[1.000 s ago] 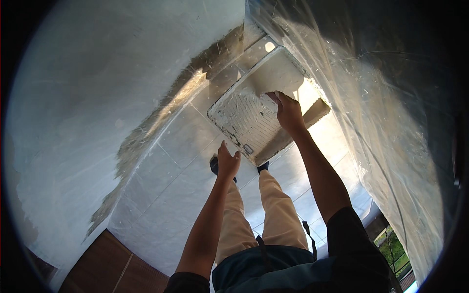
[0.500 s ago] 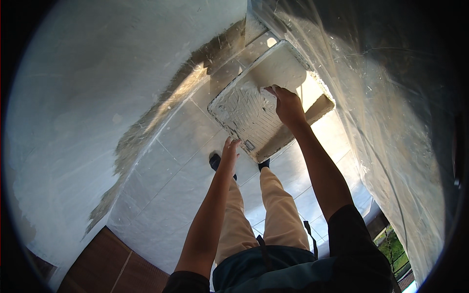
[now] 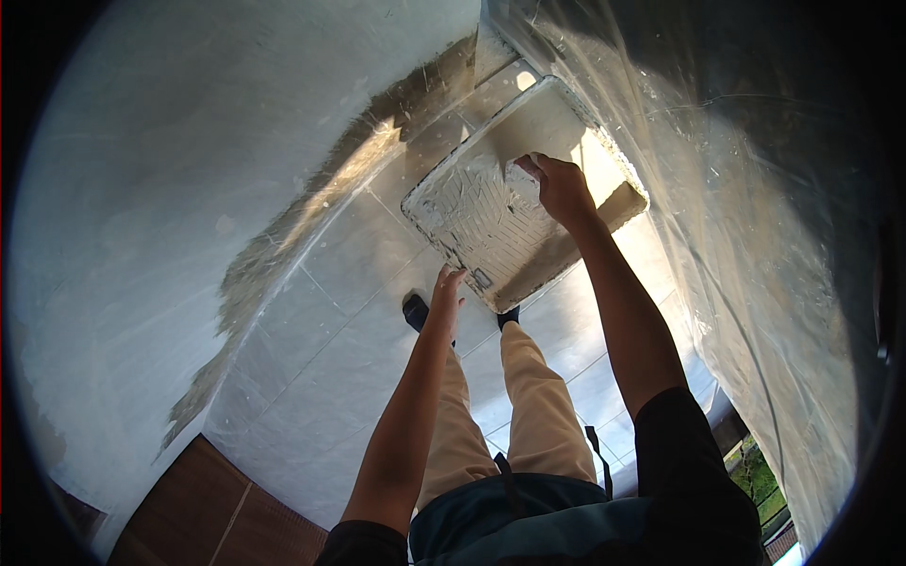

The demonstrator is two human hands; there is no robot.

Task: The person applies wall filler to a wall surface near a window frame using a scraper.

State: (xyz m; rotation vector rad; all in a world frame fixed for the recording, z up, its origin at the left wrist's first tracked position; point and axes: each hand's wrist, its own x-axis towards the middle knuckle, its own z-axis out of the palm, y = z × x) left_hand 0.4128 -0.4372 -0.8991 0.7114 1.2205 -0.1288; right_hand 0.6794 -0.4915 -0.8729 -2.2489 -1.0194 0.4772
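A large rectangular paint tray [image 3: 491, 241], coated in white paint and ridged on its near half, lies in front of me and overlaps my right foot. At its near left corner, my left hand [image 3: 450, 288] has its fingertips curled on the rim. Over the ridged part, my right hand [image 3: 562, 189] is closed in a pinch. Something small and whitish shows at its fingertips, but it blends with the paint and I cannot make out its kind. What supports the tray from below is hidden.
On the left stands a wall [image 3: 189, 189] with white paint above a bare, ragged grey-brown strip [image 3: 283, 236]. Clear plastic sheeting [image 3: 746, 245] hangs on the right. Pale tiles [image 3: 330, 321] cover the floor, with a brown panel [image 3: 222, 509] at lower left.
My right hand has moved slightly to the right over the tray. My left hand and the tray stay almost where they were.
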